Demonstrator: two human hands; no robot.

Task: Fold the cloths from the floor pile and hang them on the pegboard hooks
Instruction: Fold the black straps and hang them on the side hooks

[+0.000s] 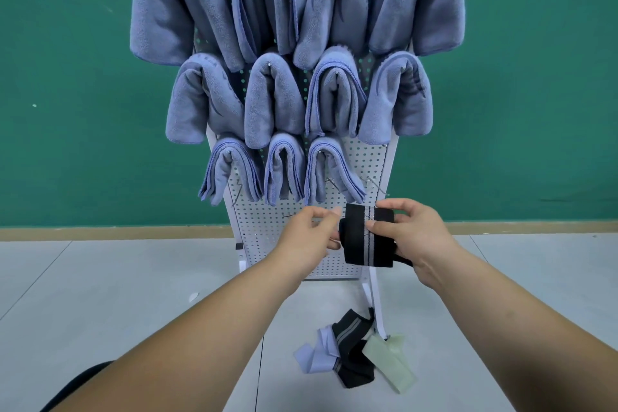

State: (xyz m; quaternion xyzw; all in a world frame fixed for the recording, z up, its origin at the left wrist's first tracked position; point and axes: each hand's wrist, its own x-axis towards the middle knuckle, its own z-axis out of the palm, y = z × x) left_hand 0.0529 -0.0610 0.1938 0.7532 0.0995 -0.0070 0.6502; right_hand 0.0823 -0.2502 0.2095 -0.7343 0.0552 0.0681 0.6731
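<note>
Black cloth (366,239) beneath towels (271,104) on pegboard (366,160)

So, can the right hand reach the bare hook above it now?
Probably yes. The hook juts from the pegboard just above the right hand, with nothing between them; the hand grips the cloth, which the left hand also holds.

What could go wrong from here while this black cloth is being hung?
The black striped cloth, gripped by the right hand and pinched at its edge by the left hand, looks only loosely folded; releasing either hand may let it unfold. The bare hook nearest it sits close under the hanging blue towels, so reaching there could brush one loose.
</note>
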